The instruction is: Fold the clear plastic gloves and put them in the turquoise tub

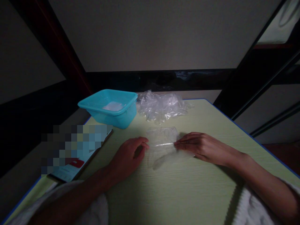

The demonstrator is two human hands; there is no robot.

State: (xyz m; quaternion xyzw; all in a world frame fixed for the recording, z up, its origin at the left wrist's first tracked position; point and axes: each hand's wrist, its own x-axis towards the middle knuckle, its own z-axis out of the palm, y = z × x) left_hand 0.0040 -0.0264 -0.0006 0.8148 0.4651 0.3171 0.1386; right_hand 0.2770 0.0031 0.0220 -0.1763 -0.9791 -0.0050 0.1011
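A clear film (162, 136) lies on the table (173, 197) between the two hands, roughly at the middle of the view, with a bright crease running across it from nine to three o'clock; its part toward six o'clock is blurred. The left hand (129, 155) is just beside the film at about half past eight, fingers bent and thumb curled toward them with a gap enclosed; whether their tips grip the film or merely rest at its edge, I cannot tell. The right hand (199, 145) is at three o'clock, fingers held together and nearly straight, their tips touching the film by the right end of the crease; I cannot tell whether they pinch it or press on it. From the film, a crumpled heap (162, 106) of clear plastic lies at twelve o'clock, near the far edge. A blue tub (127, 117) stands upright at ten o'clock, just beside the heap, with something pale inside. A phone (70, 175), its screen lit and partly pixelated, is at nine o'clock, beyond the left hand. Pale, fleecy sleeves (250, 206) cover both arms only partway.
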